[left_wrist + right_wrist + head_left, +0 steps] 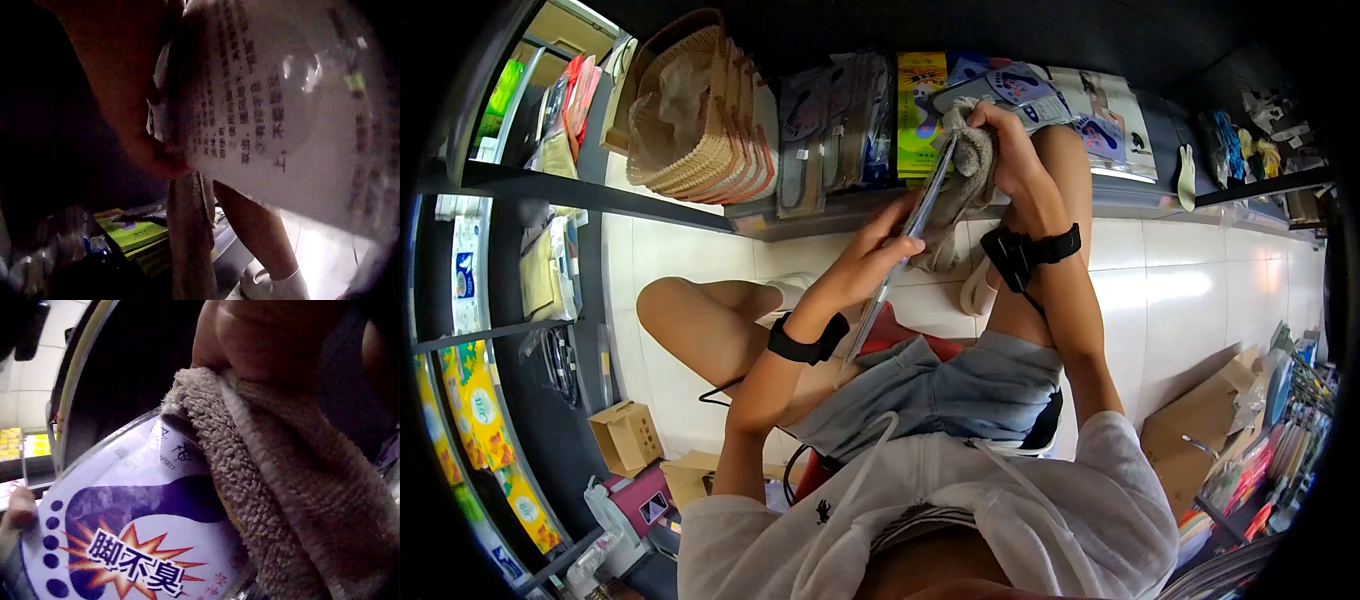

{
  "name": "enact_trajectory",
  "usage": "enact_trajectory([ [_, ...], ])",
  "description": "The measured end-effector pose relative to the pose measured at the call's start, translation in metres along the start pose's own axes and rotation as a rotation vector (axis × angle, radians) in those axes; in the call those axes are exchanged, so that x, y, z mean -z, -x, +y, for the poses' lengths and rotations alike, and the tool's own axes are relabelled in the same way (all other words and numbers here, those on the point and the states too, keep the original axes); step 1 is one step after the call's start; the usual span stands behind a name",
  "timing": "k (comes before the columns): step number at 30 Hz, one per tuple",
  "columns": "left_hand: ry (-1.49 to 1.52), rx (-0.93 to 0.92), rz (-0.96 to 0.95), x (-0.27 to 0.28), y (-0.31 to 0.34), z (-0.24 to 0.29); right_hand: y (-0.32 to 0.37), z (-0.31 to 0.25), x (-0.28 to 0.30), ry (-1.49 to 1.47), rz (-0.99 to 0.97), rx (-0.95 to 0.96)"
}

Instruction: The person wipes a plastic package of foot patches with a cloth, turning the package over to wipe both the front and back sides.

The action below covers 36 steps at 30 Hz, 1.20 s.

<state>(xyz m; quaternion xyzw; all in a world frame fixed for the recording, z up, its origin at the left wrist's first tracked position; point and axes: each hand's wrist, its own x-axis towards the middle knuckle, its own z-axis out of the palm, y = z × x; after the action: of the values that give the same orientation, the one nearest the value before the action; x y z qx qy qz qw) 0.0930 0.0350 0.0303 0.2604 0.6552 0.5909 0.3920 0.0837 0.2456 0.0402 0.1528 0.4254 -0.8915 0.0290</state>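
My left hand [870, 258] grips a flat plastic-wrapped insole packet [878, 318], which stands nearly edge-on in the head view. Its face in the right wrist view carries a purple footprint [84, 519] and a starburst with lettering; rows of printed text cover the face in the left wrist view. My right hand [1012, 150] holds a grey-brown terry cloth [250, 462] against the packet's far end. Part of the cloth hangs below the fingers, and the fingertips are hidden behind it in the right wrist view.
Along the low shelf ahead stand stacked woven baskets [690, 120], more packaged insoles [805, 130] and a yellow-green packet [922, 110]. Shelves with yellow packs [475, 400] rise at left. Cardboard boxes [625, 437] sit on the floor, with a large carton [1200, 420] at right.
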Motion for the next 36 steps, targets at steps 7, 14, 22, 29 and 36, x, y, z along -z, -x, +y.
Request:
enact_trajectory([
  [7, -0.094, -0.104, -0.049, 0.000, 0.004, 0.009, -0.012, 0.012, 0.010, 0.063, 0.094, -0.054],
  [14, -0.054, 0.009, -0.069, 0.005, 0.001, 0.007, -0.004, 0.002, 0.007, 0.057, 0.023, -0.050],
  [22, -0.073, -0.016, -0.021, 0.003, 0.001, 0.008, -0.007, 0.008, 0.005, 0.090, 0.125, -0.040],
  [29, 0.035, -0.087, 0.021, -0.002, -0.008, -0.004, -0.020, 0.016, 0.017, 0.069, -0.003, 0.023],
  [36, 0.024, -0.033, 0.112, 0.001, -0.017, 0.000, -0.003, 0.014, -0.003, 0.119, 0.017, -0.016],
])
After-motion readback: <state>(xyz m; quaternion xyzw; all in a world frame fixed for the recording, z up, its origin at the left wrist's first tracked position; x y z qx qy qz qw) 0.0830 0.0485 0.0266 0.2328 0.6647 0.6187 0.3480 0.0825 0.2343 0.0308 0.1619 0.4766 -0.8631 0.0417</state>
